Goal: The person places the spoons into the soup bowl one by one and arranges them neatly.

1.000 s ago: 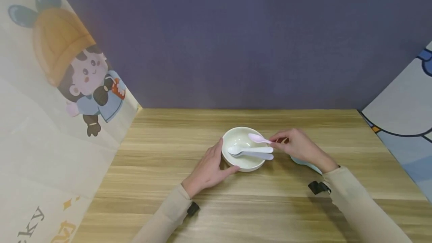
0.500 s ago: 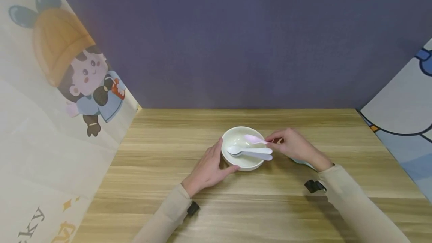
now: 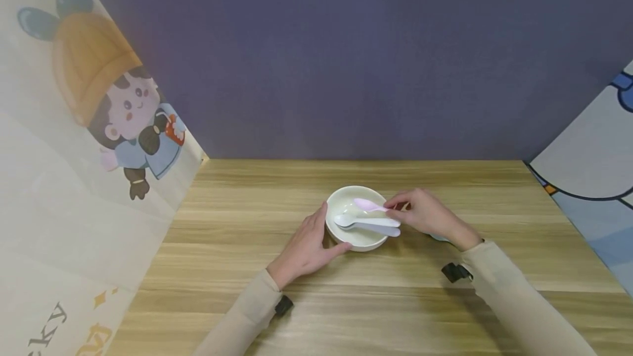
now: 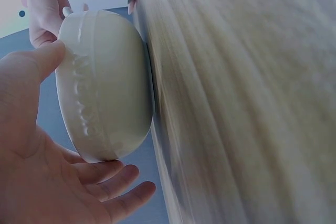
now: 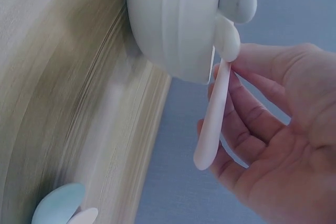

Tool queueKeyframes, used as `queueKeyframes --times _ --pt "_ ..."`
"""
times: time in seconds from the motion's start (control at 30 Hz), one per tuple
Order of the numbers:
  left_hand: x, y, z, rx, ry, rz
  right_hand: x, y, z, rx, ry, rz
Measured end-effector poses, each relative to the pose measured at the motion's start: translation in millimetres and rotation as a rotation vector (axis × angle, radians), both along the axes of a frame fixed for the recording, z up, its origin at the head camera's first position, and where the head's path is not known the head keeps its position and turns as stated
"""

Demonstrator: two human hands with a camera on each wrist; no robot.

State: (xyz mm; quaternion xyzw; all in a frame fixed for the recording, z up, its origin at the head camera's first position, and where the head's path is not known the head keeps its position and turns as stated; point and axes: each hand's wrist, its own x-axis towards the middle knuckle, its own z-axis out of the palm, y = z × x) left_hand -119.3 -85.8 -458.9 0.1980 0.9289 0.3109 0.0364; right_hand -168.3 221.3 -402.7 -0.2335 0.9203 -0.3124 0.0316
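Note:
A cream bowl stands on the table, and my left hand holds it at its left side, thumb at the near rim and fingers around the far side. Inside it lean a white spoon and a grey spoon, handles over the right rim. My right hand pinches a pink spoon by its handle, its bowl end over the inside of the bowl. In the right wrist view the handle runs past my fingers, close to the white spoon's handle end.
A light blue spoon lies on the wooden table below my right forearm, mostly hidden in the head view. Beside it shows a pale pink tip. A dark blue panel rises behind the table; printed panels flank it.
My right hand has moved a little left with the pink spoon, bringing it farther over the bowl. The left hand has stayed on the bowl.

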Motion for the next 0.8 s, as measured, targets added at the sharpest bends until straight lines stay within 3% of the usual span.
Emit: queueKeyframes --times 0.27,0.8 --pt "-0.2 0.8 -0.1 0.003 -0.003 -0.002 -1.1 -5 -0.6 0.017 -0.037 -0.015" --pt "-0.6 1.7 0.8 0.001 -0.006 -0.002 -4.0 -13 -2.5 0.011 -0.029 0.009"
